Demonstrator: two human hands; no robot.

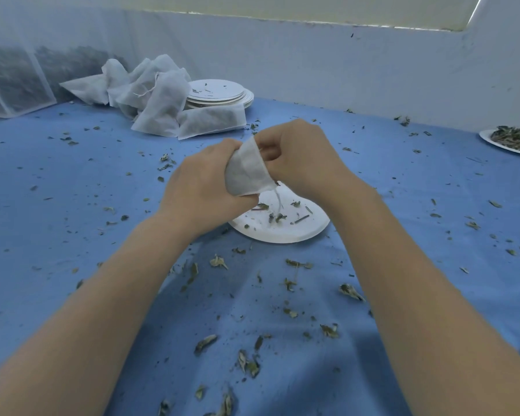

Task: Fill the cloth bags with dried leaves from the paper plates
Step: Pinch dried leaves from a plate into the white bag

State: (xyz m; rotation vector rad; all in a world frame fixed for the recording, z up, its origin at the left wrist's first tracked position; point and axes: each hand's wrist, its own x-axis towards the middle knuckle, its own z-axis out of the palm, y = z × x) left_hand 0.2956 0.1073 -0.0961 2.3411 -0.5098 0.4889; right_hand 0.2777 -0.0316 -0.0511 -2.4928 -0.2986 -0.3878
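Note:
A small white cloth bag (246, 172) with dark leaves showing through it is held above a paper plate (282, 229). My left hand (201, 187) grips the bag's body from the left. My right hand (300, 157) pinches the bag's top edge from the right. A thin drawstring hangs from the bag down toward the plate. On the plate lie only a few leaf scraps and stems. Another paper plate (511, 141) heaped with dried leaves sits at the far right edge.
Several filled cloth bags (168, 106) lie piled at the back beside a stack of paper plates (222, 93). A mesh container (9, 82) of leaves stands at the back left. Dried leaf bits litter the blue cloth (72, 205). A white wall runs behind.

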